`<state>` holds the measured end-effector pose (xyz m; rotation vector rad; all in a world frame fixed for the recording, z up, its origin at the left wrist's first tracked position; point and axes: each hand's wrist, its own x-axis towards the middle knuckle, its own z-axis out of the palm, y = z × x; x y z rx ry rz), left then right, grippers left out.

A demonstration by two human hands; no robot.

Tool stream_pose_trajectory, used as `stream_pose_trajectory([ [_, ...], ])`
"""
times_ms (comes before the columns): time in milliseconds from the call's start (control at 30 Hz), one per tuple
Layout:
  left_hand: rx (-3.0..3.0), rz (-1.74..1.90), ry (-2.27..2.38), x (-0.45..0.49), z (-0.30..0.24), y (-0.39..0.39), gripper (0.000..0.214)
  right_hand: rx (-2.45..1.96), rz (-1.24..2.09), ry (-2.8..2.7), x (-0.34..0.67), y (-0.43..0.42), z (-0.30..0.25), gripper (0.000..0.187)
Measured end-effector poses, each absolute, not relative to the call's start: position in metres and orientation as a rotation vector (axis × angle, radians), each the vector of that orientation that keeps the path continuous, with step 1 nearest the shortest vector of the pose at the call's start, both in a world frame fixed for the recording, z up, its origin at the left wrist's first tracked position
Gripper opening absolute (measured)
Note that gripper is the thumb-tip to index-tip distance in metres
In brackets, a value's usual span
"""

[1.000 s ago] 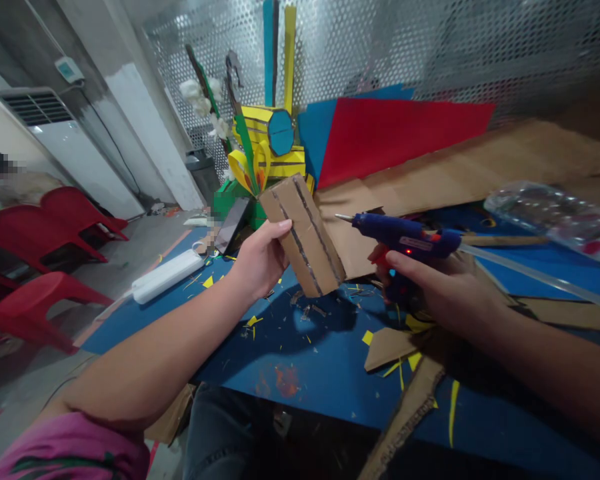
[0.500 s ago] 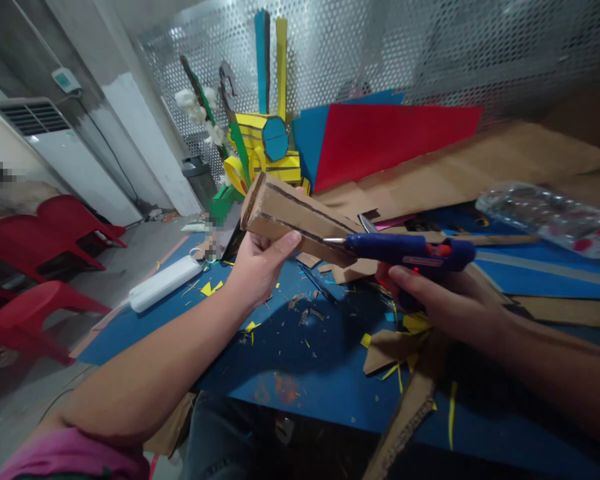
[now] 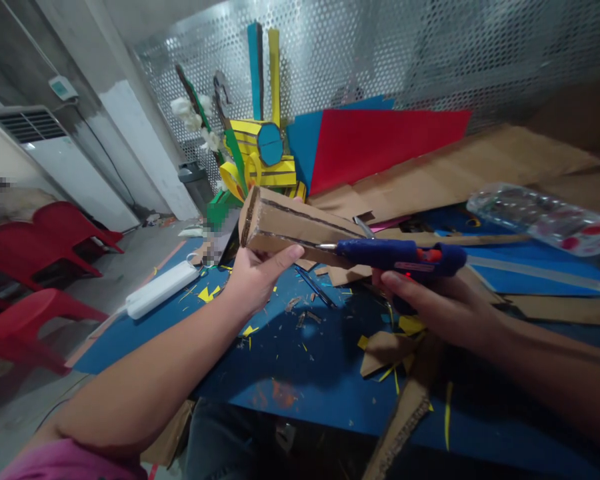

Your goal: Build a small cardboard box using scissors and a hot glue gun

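Observation:
A tapered cardboard box (image 3: 300, 223) with dark lines along its edges is held up over the table by my left hand (image 3: 257, 280), the thumb lying along its lower side. My right hand (image 3: 430, 300) is wrapped round the handle of a blue hot glue gun (image 3: 395, 257). The gun's metal nozzle points left and meets the lower dark edge of the box, close to my left thumb. A clear glue stick (image 3: 540, 273) juts from the back of the gun. Behind the nozzle a metal blade, perhaps of scissors, partly shows.
On the blue table (image 3: 280, 360) lie cardboard scraps (image 3: 387, 353), yellow paper bits and a white power strip (image 3: 163, 288). Red card (image 3: 385, 143), a large cardboard sheet (image 3: 455, 170), a plastic bottle (image 3: 540, 217) and a yellow paper model (image 3: 247, 137) stand or lie behind. Red chairs (image 3: 70, 230) are at left.
The glue gun's nozzle has slid a little left along the box edge, toward my left thumb. My left hand keeps its hold on the box. The whole view has shifted slightly.

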<state>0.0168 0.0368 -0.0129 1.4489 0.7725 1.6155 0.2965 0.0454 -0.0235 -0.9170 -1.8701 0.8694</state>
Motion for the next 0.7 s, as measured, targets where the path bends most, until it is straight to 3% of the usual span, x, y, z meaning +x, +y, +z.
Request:
stream_pose_trajectory([
  [333, 1.421, 1.692, 0.713, 0.026, -0.001, 0.032, 0.074, -0.851, 0.874, -1.841, 0.294, 0.044, -0.015, 0.041],
  [700, 1.31, 1.78, 0.684, 0.024, -0.003, 0.036, 0.074, -0.845, 0.864, -1.856, 0.299, 0.05, -0.028, 0.057],
])
